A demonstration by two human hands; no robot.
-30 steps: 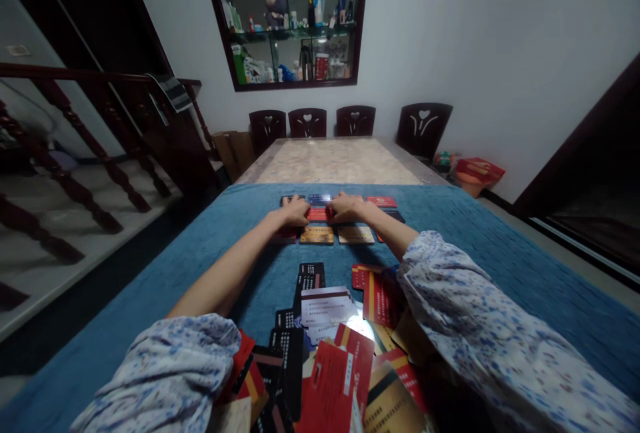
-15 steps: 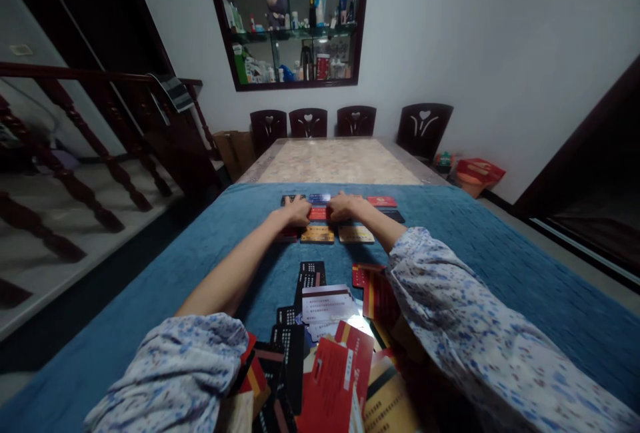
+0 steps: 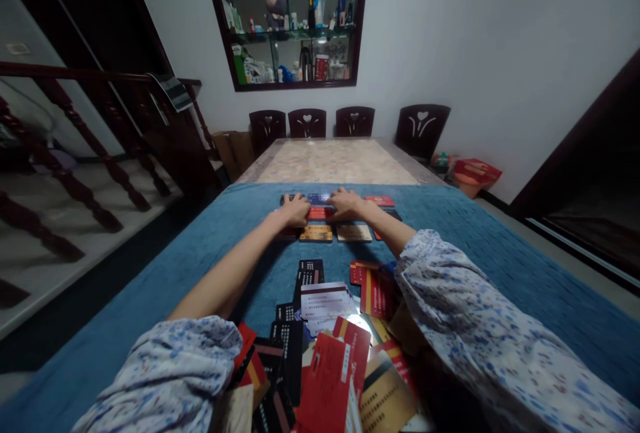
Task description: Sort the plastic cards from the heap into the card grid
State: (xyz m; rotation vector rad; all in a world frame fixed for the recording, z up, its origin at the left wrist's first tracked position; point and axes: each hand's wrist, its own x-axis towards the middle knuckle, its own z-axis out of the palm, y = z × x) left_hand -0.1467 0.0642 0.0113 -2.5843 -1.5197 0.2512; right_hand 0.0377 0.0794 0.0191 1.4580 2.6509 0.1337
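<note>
Rows of plastic cards lie on the blue cloth within reach of both hands. My left hand (image 3: 295, 210) rests on the left side of the rows, fingers apart, by a dark card (image 3: 287, 199). My right hand (image 3: 347, 204) lies over cards to the right, its fingers spread and partly covering them. Between the hands are a red card (image 3: 319, 212) and a blue card (image 3: 318, 198). In the row nearer me lie a gold card (image 3: 316, 233) and a pale gold card (image 3: 355, 233). What lies under the palms is hidden.
A loose heap of cards, with a red card (image 3: 324, 380), a white card (image 3: 326, 300) and a black card (image 3: 289, 353), lies close to me. The blue cloth (image 3: 200, 273) covers the near part of the table (image 3: 335, 160). Chairs (image 3: 423, 128) stand beyond.
My right hand has lifted slightly and its fingers have spread out more. My left hand stays nearly in place. The view has shifted a little.
</note>
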